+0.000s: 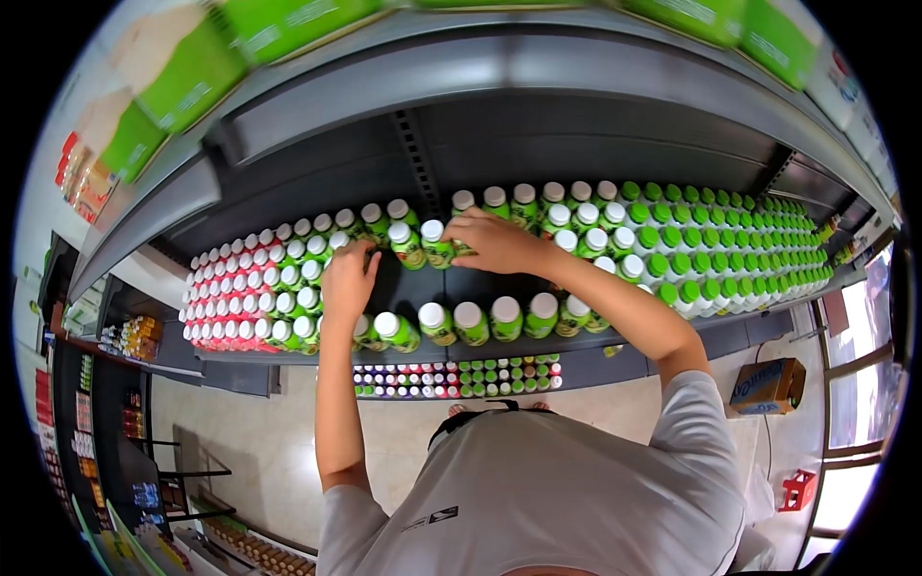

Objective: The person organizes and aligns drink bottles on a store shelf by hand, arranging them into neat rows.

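My left hand (351, 276) is beside the white-capped green bottles on the left of the shelf. Its thumb and fingers are apart, and nothing shows between them; some fingertips are hidden against the bottles. My right hand (495, 242) reaches in from the right, its fingers closed at the side of a green bottle (438, 253) with a white cap. Another such bottle (407, 252) stands upright just left of that one. A front row of white-capped green bottles (471, 324) runs along the shelf edge, with a dark bare gap behind it.
Pink-labelled bottles (219, 305) fill the shelf's left end, and green-capped bottles (715, 261) its right. An upper shelf edge (538, 77) overhangs with green cartons (187, 72) on it. Small bottles (461, 377) line a lower level. A cardboard box (768, 386) sits at right.
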{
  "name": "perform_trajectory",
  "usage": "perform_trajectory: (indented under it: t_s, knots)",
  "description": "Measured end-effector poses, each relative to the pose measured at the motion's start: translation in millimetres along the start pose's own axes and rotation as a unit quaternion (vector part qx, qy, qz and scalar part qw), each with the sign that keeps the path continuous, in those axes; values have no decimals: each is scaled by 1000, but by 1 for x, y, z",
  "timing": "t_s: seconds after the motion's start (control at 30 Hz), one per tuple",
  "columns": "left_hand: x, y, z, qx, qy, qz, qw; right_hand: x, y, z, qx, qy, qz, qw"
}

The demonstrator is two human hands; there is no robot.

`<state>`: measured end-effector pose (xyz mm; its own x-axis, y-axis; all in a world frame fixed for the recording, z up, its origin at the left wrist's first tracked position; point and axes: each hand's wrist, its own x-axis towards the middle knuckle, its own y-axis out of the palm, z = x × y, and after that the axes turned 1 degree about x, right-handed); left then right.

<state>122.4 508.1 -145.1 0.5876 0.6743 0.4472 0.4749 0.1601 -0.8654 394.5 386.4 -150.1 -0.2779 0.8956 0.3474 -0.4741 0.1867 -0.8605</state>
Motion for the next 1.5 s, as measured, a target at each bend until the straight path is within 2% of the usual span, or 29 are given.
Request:
perform_trajectory:
  t_s: [0.1,0.13,0.27,0.43,0.5,0.7,0.87,1.0,1.13,1.17,1.2,1.23,1.3,1.4,1.5]
  knots:
    - [24,12,43,-19,41,13,999,64,32,-5,-31,30,-8,999]
    - [34,8,45,-4,23,61,998,83,38,-7,-65,37,-14,997]
    - [66,52,87,0,85,40,996,142,66,-17,-105,96,-33,989]
    - [88,70,96,9,99,109,989,172,96,-17,-194,137,-25,971]
    - [89,69,92,49,92,88,991,173,101,-18,-201,146,-29,968]
    - [88,81,101,46,81,33,995,156,96,-17,-178,38,-103,978]
    - [87,84,101,68,97,18,993,155,104,-26,-207,1,-122,971]
    - [81,88,111,71,113,-33,990,157,111,-19,-207,20,-107,972]
    - [57,58,114,35,2,3,999,157,121,4,-187,8,-48,981]
    - [57,54,114,48,8,3,999,160,126,4,-179,1,-28,983]
    - [53,53,113,60,10,6,998,162,138,2,-163,-24,-71,984]
    - [48,53,113,72,11,11,997,166,141,4,-170,-11,-59,984]
    - [50,58,116,41,4,17,999,176,145,7,-185,13,-37,982]
    - [54,65,123,-23,-18,62,998,185,145,10,-135,39,-57,988]
    - [45,58,112,-68,48,23,996,180,138,10,-126,22,-61,990]
